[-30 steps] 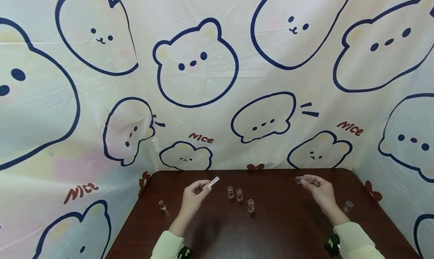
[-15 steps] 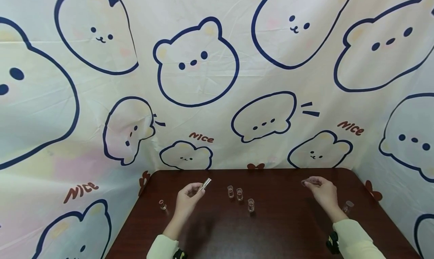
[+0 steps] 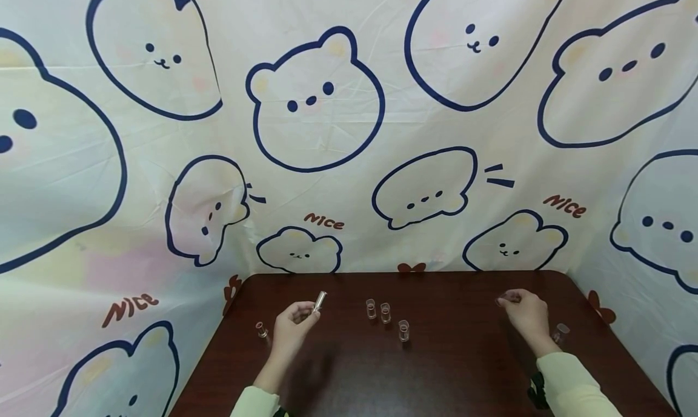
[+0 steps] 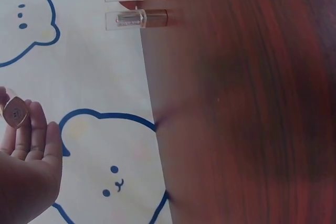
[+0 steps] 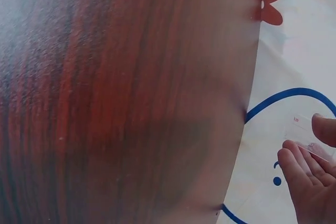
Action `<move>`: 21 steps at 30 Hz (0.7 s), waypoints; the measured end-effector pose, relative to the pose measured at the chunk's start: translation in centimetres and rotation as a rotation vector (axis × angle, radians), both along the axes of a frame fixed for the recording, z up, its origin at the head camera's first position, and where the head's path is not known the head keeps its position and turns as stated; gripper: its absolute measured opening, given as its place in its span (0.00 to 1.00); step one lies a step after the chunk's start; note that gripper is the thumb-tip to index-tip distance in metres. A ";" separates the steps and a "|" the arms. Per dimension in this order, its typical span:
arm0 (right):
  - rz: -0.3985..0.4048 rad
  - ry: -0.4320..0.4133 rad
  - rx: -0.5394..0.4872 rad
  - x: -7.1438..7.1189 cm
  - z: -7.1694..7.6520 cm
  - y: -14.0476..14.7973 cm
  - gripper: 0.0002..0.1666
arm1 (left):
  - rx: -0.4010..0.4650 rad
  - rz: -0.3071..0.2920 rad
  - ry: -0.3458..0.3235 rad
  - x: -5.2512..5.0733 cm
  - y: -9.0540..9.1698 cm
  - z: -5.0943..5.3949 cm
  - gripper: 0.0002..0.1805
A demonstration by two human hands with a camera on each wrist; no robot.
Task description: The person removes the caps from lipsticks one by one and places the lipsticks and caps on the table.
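My left hand point(image 3: 290, 327), above the left part of the table, pinches a shiny lipstick tube point(image 3: 320, 300) that points up and away. In the left wrist view the base of this lipstick point(image 4: 16, 113) faces the camera. Over the right part of the table my right hand point(image 3: 528, 315) holds a clear cap point(image 5: 300, 130) between thumb and fingers; the head view hides most of it. Between the hands stand three upright lipsticks with clear caps, one of them a front lipstick point(image 3: 403, 331).
A small lipstick piece point(image 3: 262, 330) stands left of my left hand. A clear cap point(image 3: 560, 332) stands near the right edge, beside my right wrist. The dark wooden table point(image 3: 414, 380) ends at a patterned cloth point(image 3: 349, 223) behind and on both sides.
My left hand has drawn left and a little toward me with the lipstick, which now stands more upright. My right hand has moved slightly right and down with the clear cap, turning it from view.
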State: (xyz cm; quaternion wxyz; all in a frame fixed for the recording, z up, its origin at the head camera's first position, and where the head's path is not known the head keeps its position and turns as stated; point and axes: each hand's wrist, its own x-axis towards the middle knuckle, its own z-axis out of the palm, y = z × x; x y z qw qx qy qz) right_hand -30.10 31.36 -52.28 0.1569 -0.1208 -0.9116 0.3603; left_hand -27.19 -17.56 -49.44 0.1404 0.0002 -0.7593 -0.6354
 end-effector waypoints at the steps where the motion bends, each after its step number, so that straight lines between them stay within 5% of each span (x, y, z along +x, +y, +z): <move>1: -0.003 -0.007 -0.001 0.0 -0.1 0.1 0.19 | -0.005 0.007 -0.009 0.0 -0.1 -0.1 0.12; 21: -0.054 -0.080 0.037 0.4 -1.4 1.3 0.14 | -0.051 0.088 -0.043 0.5 -1.9 -2.0 0.16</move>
